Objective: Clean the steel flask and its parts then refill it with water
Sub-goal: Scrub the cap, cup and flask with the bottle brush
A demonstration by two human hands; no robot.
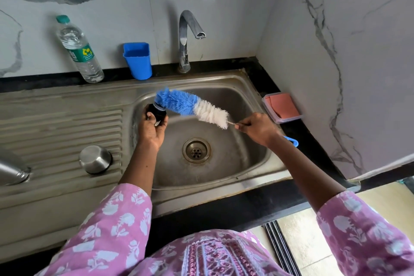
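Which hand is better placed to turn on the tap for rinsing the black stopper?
The right hand, probably. It is nearer the tap and pinches only the thin wire handle of the bottle brush, easy to set down. The left hand grips the black stopper over the sink.

A clear plastic water bottle (79, 49) with a green cap stands by the wall. A blue cup (138, 61) sits near the shiny tap (187, 38). On the right — a small box (282, 107) with something pink inside.
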